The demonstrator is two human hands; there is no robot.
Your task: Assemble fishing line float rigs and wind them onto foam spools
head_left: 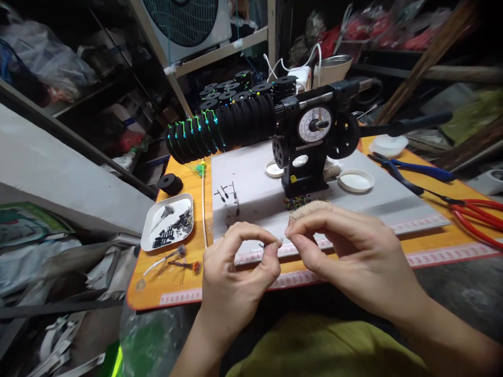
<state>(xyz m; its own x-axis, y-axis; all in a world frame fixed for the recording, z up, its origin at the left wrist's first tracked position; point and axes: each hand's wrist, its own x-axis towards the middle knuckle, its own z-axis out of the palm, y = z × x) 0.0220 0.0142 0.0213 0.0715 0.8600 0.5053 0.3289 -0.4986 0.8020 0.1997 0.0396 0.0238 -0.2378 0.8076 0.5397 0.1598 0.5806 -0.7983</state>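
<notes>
Both hands are raised over the front edge of the white board (259, 167), close together with their fingertips a small gap apart. My left hand (239, 267) is closed in a pinch of thumb and index finger. A pinch also closes my right hand (346, 246), whose index finger wears a beige fabric cover (312, 208). Whatever thin, tiny thing sits between the fingertips is too small to make out. Just beyond the right hand lie small coloured beads (298, 202). Left of them, several small black pieces with thin stems (226, 192) lie on the board.
A black winding device with a dial (314, 125) stands behind, carrying black spools (223, 128) with green line. At left is a white tray (147, 230) of small black parts; at right, blue-handled pliers (424, 170) and red-handled scissors (471, 209). A white lid (356, 180) lies nearby.
</notes>
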